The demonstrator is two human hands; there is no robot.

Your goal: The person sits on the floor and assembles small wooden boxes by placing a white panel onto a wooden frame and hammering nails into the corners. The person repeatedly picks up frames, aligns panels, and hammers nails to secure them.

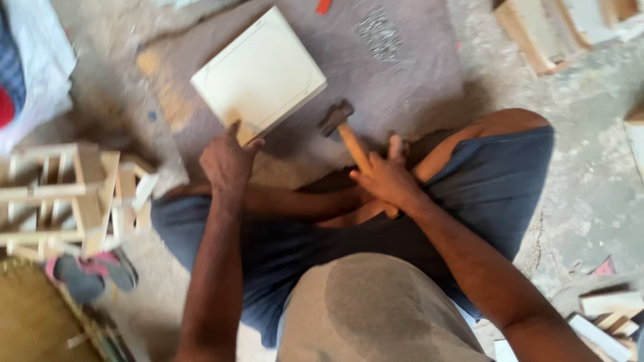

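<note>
Left hand (227, 161) grips the pale board (260, 74) by its near edge; right hand (386, 179) clenches the hammer (352, 144) — head pointing up-left, just beside that board.

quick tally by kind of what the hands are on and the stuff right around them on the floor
hammer, held by the right hand: 1
pale square board, gripped by the left hand: 1
pile of nails: 1
wooden slat frame: 1
shoe: 1
total: 5
</note>
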